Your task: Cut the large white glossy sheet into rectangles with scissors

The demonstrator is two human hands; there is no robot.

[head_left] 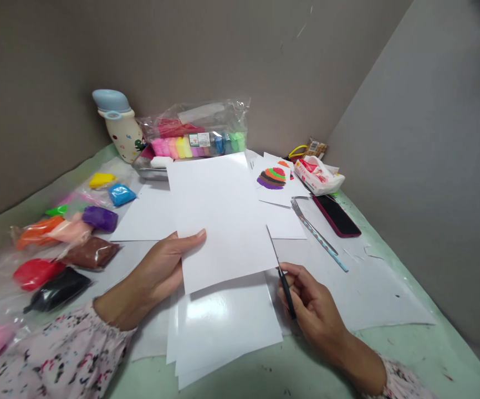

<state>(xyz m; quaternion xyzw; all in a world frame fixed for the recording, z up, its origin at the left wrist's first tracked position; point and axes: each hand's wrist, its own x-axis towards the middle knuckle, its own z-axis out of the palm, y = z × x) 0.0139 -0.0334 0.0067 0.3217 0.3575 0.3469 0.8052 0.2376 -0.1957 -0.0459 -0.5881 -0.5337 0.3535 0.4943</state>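
Note:
My left hand [163,266] grips a white sheet of paper [223,216] by its left edge, thumb on top and fingers hidden underneath. The sheet is raised and tilted above the table. In my right hand [312,302] is a pair of scissors [285,291] with dark handles, my fingers wrapped around them. Its blades lie at the sheet's lower right corner, pointing away from me along the right edge. Whether the blades are parted is hard to see. Under the held sheet lie several glossy white sheets [227,327].
Bags of coloured clay [101,219] spread along the left. At the back stand a bottle [123,133], a clear bag of clay sticks [198,141] and a metal tray [151,170]. To the right are a striped coloured drawing [272,178], a fork [306,219], a phone [336,216] and a tissue pack [318,176].

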